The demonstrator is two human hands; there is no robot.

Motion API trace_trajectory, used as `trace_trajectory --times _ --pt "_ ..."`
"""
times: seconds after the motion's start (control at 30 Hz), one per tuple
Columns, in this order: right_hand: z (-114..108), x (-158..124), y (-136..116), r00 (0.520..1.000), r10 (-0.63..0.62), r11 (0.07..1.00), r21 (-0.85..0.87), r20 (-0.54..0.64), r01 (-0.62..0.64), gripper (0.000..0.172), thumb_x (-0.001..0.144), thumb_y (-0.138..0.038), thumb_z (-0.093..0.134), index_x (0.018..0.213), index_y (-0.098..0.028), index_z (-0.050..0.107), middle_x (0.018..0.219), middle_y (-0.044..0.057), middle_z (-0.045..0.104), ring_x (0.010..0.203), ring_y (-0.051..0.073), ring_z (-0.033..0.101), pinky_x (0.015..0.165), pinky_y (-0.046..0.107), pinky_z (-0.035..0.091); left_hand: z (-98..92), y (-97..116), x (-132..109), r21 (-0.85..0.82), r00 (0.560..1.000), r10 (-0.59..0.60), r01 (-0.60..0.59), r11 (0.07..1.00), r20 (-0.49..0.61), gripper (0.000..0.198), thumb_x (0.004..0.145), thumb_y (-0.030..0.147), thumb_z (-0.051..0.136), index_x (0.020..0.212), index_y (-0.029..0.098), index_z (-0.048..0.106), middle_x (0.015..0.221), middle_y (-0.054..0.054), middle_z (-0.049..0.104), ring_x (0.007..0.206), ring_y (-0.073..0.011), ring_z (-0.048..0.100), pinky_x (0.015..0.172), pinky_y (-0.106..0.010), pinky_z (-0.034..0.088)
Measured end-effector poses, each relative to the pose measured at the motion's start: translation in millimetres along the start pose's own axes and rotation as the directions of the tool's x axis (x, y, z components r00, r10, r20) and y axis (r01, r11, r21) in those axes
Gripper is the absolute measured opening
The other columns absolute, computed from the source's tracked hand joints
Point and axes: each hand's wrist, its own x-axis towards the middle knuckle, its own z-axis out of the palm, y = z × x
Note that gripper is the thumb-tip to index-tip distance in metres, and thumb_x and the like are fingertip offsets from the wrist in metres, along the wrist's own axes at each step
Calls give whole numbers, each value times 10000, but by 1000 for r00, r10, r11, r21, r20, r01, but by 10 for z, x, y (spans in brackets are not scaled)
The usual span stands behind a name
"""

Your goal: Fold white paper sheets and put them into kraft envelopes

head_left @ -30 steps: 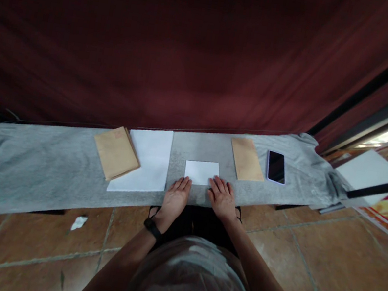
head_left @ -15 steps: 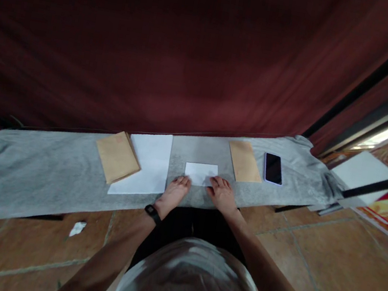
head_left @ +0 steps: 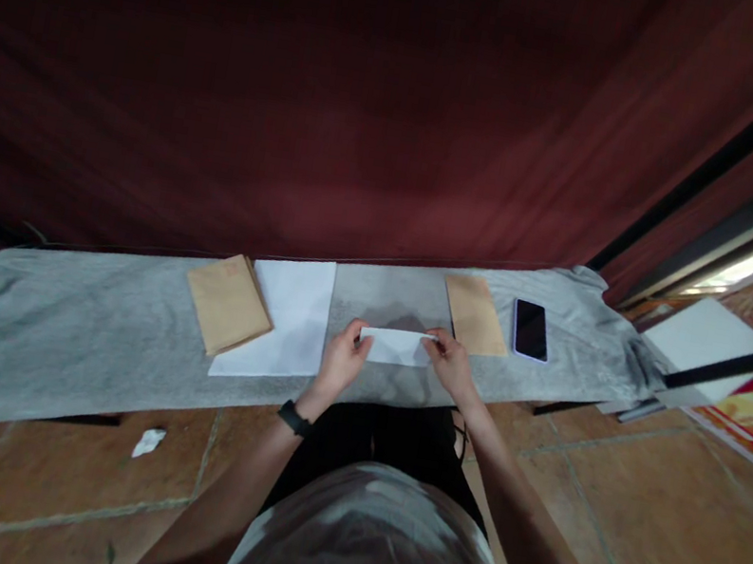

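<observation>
Between my two hands is a small folded sheet of white paper, tilted up off the grey cloth. My left hand pinches its left end, thumb toward me and fingers behind. On the other end, my right hand grips the right edge in the same way. A single brown envelope lies just beyond my right hand. To the left of my left hand, white paper sheets lie flat, partly covered by a stack of brown envelopes.
A long narrow bench under a grey cloth runs across in front of me. A phone lies on its right part. Behind hangs a dark red curtain. A crumpled white scrap is on the tiled floor.
Both hands have gone from pressing on the flat folded paper to pinching its ends. The paper has been raised and tipped, so it looks narrower. Envelopes and phone stay put.
</observation>
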Motion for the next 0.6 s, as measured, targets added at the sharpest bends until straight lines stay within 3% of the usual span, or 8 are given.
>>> trace_trajectory --times 0.07,0.13,0.2,0.27,0.33,0.43,0.5,0.6 --pt "35 50 19 999 23 999 40 -24 -22 275 933 -397 523 1016 -199 695 806 20 723 698 178 647 624 264 517 78 -74 40 -230 994 -105 106 967 18 235 917 262 552 1140 200 589 793 18 695 727 -164 674 676 -269 530" --pt "101 90 59 999 32 999 17 -37 -31 274 931 -379 509 1031 -198 688 831 22 727 716 174 651 640 262 527 144 -139 53 -296 986 -166 167 940 31 317 900 231 553 1213 180 565 764 28 682 688 -155 666 648 -259 526" --pt "182 116 110 998 34 998 -47 -44 -36 272 934 -353 489 1051 -203 684 862 27 738 746 175 666 672 267 541 180 -170 39 -218 983 -183 182 959 16 432 889 202 555 1319 168 537 758 27 677 674 -158 657 669 -275 532" --pt "260 124 162 998 43 993 -104 -51 -48 278 942 -335 467 1066 -211 683 867 28 744 758 178 678 683 272 549 188 -164 4 -30 990 -141 141 990 1 526 900 184 540 1424 162 489 847 -13 709 742 -183 678 744 -312 549" --pt "324 117 206 997 59 988 -141 -57 -67 285 953 -328 455 1080 -217 685 853 29 748 750 184 685 681 278 551 181 -134 -44 252 999 -47 43 967 8 580 923 175 519 1496 157 437 1106 -106 721 960 -236 700 889 -375 547" --pt "390 92 241 995 74 974 -210 -59 -85 299 970 -320 457 1139 -218 682 861 51 758 778 216 708 713 310 555 196 -96 -122 582 981 146 -194 790 128 588 938 144 491 1522 173 425 1526 -178 497 1357 -321 526 1133 -505 409" --pt "423 82 245 995 78 964 -251 -55 -90 328 983 -313 449 1208 -209 664 938 91 769 846 253 725 764 350 558 243 -88 -171 635 926 256 -378 674 279 565 954 115 443 1513 190 443 1630 -140 374 1489 -315 371 1222 -556 277" --pt "466 102 240 997 69 927 -367 -40 -79 384 1009 -294 399 1323 -203 600 1105 131 758 951 279 726 835 380 553 358 -97 -228 584 837 340 -544 603 429 510 1004 177 399 1511 193 450 1640 -110 367 1538 -275 282 1263 -561 189"
